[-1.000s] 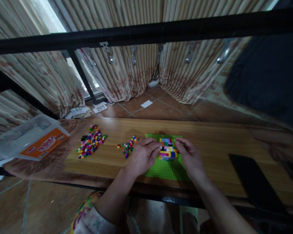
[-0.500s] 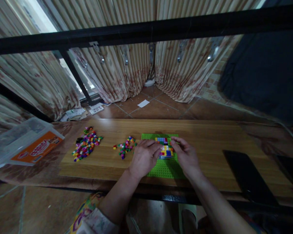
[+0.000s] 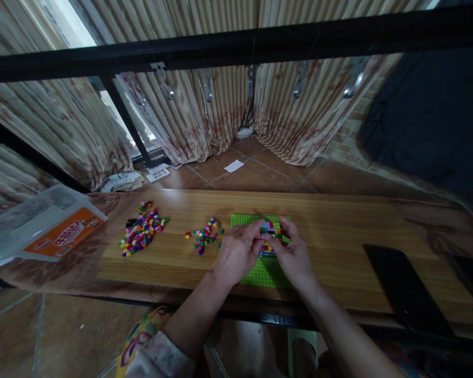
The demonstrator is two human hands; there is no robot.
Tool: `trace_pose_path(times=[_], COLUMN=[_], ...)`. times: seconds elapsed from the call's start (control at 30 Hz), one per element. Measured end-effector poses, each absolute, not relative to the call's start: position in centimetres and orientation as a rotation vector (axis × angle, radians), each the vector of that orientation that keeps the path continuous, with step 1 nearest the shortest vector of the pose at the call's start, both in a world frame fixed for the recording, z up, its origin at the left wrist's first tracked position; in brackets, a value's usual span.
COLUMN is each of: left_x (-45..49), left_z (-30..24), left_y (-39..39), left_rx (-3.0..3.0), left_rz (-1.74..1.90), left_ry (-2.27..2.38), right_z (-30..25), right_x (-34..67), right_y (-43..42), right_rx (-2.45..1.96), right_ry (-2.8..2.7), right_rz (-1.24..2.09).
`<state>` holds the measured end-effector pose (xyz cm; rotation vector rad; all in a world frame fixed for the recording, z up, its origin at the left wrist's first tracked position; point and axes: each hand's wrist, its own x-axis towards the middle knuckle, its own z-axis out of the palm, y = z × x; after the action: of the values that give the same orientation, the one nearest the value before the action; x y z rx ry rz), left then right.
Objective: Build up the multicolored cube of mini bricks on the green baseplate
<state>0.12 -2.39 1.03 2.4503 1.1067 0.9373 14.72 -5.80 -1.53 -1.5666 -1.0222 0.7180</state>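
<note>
A green studded baseplate lies on the wooden board, with a low structure of multicoloured toy building bricks on it. My left hand is at the structure's left side, thumb and fingers pinched together. Whatever is between those fingertips is hidden or too small to name. Curled round the right side, my right hand has its thumb across the front and its fingers at the back edge. Both hands cover part of the bricks. Left of the baseplate is a small group of loose bricks.
A larger pile of loose bricks lies farther left on the wooden board. Beyond it stands a clear plastic tub with an orange label. A black flat phone-like slab rests at right. A dark metal bar with hooks crosses above.
My right hand has moved left and its thumb now reaches across the front of the brick structure. My left hand stays beside it, slightly farther right. The whole view has shifted a little.
</note>
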Motion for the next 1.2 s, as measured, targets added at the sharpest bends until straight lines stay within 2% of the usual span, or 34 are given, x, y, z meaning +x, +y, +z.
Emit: trace_pose_path(times=[0.43,1.2], left_x=[0.13,0.56], left_z=[1.18,0.89], left_y=[-2.64,-2.71], left_rx=[2.436,2.418], left_rz=[0.930,0.906], left_ry=[1.060,1.049], right_z=[-1.10,-0.60], right_x=[14.78,14.77], right_y=[-5.81,-5.40], right_rx=[-1.608,-1.559], right_ry=[-1.157,-1.079], right_rz=[0.604,0.734])
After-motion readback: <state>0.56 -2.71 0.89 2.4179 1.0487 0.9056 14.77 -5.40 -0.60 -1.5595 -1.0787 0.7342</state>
